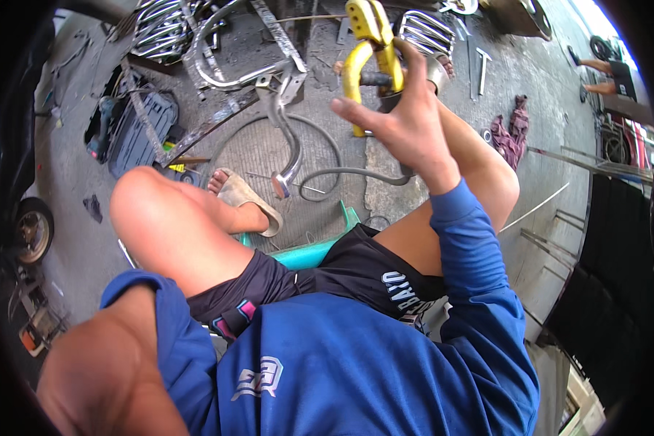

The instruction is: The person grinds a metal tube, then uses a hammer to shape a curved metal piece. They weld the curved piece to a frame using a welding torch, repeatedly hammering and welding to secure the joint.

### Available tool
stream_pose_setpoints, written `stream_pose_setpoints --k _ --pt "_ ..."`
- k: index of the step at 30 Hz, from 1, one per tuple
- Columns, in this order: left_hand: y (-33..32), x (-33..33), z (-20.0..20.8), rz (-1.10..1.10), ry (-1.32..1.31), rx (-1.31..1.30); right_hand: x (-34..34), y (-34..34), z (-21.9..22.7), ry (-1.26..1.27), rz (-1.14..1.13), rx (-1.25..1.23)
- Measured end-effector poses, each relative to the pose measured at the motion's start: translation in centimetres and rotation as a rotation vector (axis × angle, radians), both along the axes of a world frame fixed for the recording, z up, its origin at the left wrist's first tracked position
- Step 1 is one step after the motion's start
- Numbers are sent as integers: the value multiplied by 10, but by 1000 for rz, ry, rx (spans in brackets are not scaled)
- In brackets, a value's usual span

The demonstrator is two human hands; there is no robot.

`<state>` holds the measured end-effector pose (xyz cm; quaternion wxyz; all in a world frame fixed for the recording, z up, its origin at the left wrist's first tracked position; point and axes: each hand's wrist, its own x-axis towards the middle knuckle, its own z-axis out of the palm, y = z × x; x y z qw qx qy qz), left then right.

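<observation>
My right hand is raised in front of my right knee, its thumb stretched out to the left and a finger reaching up along a yellow clamp-like metal tool. A dark bolt-like rod crosses the tool's curved jaw. The other fingers are partly hidden, but the hand seems to grip the tool. Left of it, a bent shiny metal tube hangs from a bracket on a metal frame. My left forearm is bent up at the lower left; the left hand lies outside the picture.
A grey cable loops over the concrete floor between my feet. A green seat edge lies under me. Left are an open grey tool case and a wheel. Purple cloth and a hammer lie right; another person is farther off.
</observation>
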<state>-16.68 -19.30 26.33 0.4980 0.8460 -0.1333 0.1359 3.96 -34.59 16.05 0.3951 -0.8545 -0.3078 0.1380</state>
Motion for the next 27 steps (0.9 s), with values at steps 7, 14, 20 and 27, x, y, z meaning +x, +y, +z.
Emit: stream_pose_setpoints --k 7,14,20,27 --pt "0 15 -10 -75 61 35 -5 2 -8 -94 49 -23" --pt "-13 10 -20 -133 138 43 -8 -3 -13 -62 36 39" --pt "-20 15 -23 -169 170 43 -12 -3 -12 -148 30 18" --pt "21 22 -12 -236 320 105 -15 -7 -17 -101 55 51"
